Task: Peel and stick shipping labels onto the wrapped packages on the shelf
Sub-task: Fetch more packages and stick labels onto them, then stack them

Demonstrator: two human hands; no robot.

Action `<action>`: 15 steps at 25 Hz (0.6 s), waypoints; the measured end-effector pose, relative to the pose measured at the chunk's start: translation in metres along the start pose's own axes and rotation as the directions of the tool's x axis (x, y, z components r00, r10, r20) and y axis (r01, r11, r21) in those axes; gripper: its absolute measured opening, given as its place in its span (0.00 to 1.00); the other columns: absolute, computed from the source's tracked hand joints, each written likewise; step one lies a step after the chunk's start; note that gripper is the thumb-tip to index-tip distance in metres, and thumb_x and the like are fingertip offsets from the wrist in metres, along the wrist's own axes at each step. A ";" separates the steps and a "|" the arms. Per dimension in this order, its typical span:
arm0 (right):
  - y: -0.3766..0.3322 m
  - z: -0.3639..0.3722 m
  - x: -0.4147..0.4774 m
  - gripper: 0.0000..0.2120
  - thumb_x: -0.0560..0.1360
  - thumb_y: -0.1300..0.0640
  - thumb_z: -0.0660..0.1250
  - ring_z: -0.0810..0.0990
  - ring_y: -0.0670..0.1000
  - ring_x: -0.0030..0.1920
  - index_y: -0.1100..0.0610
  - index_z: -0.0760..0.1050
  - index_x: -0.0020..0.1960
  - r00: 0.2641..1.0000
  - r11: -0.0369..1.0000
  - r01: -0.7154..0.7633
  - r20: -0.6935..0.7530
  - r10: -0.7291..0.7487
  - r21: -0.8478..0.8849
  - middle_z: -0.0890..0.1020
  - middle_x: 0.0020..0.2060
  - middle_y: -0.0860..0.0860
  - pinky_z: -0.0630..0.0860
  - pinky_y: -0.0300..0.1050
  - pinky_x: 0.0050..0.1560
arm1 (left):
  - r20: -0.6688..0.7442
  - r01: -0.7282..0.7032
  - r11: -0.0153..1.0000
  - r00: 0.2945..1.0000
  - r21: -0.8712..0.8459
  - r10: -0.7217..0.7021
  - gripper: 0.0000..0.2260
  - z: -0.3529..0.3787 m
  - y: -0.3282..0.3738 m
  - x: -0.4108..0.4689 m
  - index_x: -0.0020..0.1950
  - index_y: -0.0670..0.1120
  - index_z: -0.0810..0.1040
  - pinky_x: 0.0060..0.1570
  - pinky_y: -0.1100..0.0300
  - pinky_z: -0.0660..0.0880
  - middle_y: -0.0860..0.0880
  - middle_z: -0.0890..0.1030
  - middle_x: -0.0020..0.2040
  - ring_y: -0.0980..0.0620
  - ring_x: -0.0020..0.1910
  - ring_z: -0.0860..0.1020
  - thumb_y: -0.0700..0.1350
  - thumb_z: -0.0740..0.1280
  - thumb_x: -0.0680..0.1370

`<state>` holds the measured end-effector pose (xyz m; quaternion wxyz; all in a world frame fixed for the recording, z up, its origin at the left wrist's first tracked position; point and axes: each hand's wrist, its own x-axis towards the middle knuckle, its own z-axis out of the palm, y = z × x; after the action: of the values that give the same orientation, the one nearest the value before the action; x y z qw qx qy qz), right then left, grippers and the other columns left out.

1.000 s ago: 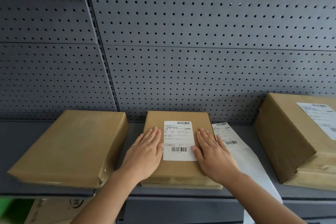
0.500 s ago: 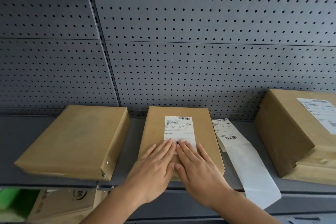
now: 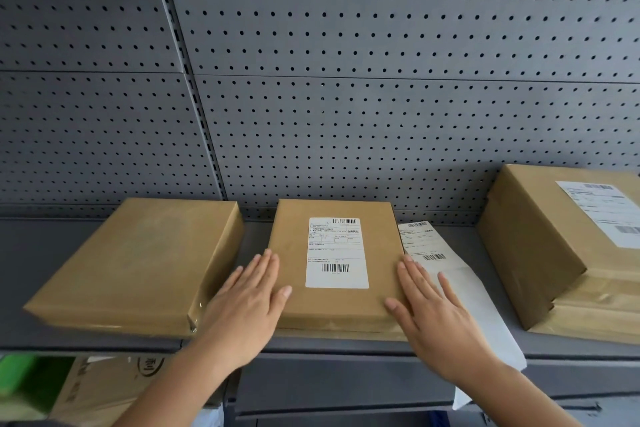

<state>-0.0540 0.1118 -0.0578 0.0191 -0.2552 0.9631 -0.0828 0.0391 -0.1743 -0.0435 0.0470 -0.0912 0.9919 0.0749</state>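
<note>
A brown wrapped package [image 3: 294, 253] lies in the middle of the grey shelf [image 3: 52, 253], with a white shipping label [image 3: 337, 251] stuck flat on its top. My left hand [image 3: 246, 308] lies flat with straight fingers over the package's left edge. My right hand [image 3: 433, 315] lies flat over its right edge and partly on the label strip [image 3: 450, 281] beside it. That strip carries one printed label at its far end and bare white backing nearer me. A plain brown package [image 3: 138, 263] without a label sits to the left.
A larger brown package [image 3: 540, 246] with a label on top stands at the right. The grey pegboard wall [image 3: 346, 80] closes the back of the shelf. Below the shelf edge at the left I see a cardboard box [image 3: 93, 388] and something green [image 3: 20, 374].
Both hands were pressed together on the label's lower half. They have slid apart to the package's left and right edges, and the whole label is uncovered.
</note>
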 end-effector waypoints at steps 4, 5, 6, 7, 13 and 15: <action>0.005 -0.005 0.006 0.40 0.77 0.31 0.45 0.40 0.42 0.79 0.51 0.41 0.82 0.987 0.917 -0.160 0.091 0.136 0.365 0.44 0.80 0.44 0.39 0.39 0.76 | 0.072 0.169 0.949 0.985 -0.268 -0.155 0.35 -0.002 -0.015 0.012 0.83 0.49 0.41 0.79 0.57 0.44 0.54 0.40 0.83 0.57 0.81 0.43 0.67 0.42 0.81; 0.008 -0.005 0.011 0.40 0.77 0.32 0.48 0.42 0.42 0.79 0.51 0.42 0.82 0.978 0.858 -0.207 0.121 0.169 0.471 0.45 0.81 0.44 0.42 0.40 0.77 | 0.122 0.222 0.885 0.975 -0.410 -0.187 0.36 -0.003 -0.018 0.015 0.83 0.51 0.44 0.80 0.54 0.47 0.55 0.44 0.83 0.56 0.82 0.46 0.68 0.45 0.81; 0.008 -0.006 0.016 0.39 0.78 0.34 0.51 0.45 0.44 0.80 0.50 0.43 0.82 0.971 0.797 -0.240 0.140 0.195 0.554 0.46 0.81 0.44 0.45 0.42 0.78 | 0.169 0.268 0.786 0.963 -0.557 -0.208 0.36 -0.004 -0.019 0.018 0.83 0.53 0.46 0.80 0.52 0.51 0.56 0.48 0.83 0.55 0.82 0.50 0.69 0.47 0.80; 0.009 -0.005 0.022 0.39 0.79 0.35 0.54 0.48 0.45 0.80 0.49 0.43 0.82 0.962 0.744 -0.271 0.158 0.221 0.611 0.48 0.81 0.44 0.48 0.45 0.78 | 0.211 0.306 0.667 0.952 -0.679 -0.223 0.36 -0.003 -0.019 0.021 0.83 0.56 0.49 0.79 0.51 0.53 0.57 0.53 0.83 0.54 0.81 0.54 0.71 0.50 0.79; -0.004 -0.001 0.043 0.25 0.80 0.46 0.64 0.82 0.40 0.55 0.42 0.62 0.76 0.929 0.347 -0.361 0.302 0.213 0.866 0.79 0.61 0.37 0.74 0.36 0.54 | 0.320 0.349 0.143 0.928 -0.926 -0.192 0.24 0.003 0.002 0.028 0.73 0.57 0.73 0.66 0.59 0.68 0.64 0.79 0.65 0.60 0.65 0.76 0.63 0.64 0.79; -0.003 0.002 0.044 0.24 0.79 0.48 0.67 0.84 0.43 0.54 0.40 0.65 0.74 0.931 0.276 -0.356 0.313 0.189 0.893 0.83 0.59 0.41 0.78 0.38 0.52 | 0.315 0.338 0.080 0.925 -0.938 -0.212 0.17 0.007 0.004 0.027 0.68 0.57 0.78 0.65 0.56 0.72 0.60 0.85 0.59 0.56 0.63 0.80 0.58 0.67 0.80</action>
<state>-0.0906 0.0874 -0.0590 0.2465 -0.0329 0.7607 -0.5996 0.0120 -0.1737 -0.0525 0.0368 -0.2799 0.6591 0.6970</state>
